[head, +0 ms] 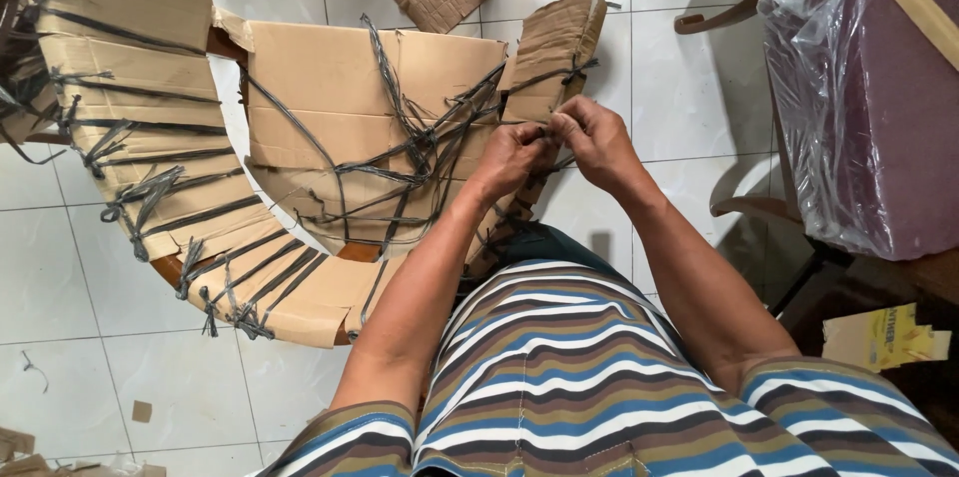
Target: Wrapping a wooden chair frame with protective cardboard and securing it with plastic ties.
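Both hands meet at the right edge of the brown cardboard-wrapped curved furniture piece (330, 97), left hand (511, 159) and right hand (591, 142) each pinching the grey plastic twine (420, 142), which runs leftward from them.

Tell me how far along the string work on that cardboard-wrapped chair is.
Looks done: the curved cardboard on the left is bound by many knotted grey strings. In hand: the left hand and right hand pinch a strand together at the cardboard flap. Left: the middle cardboard panel carries a loose, tangled web of string, which looks neither tight nor tidy.
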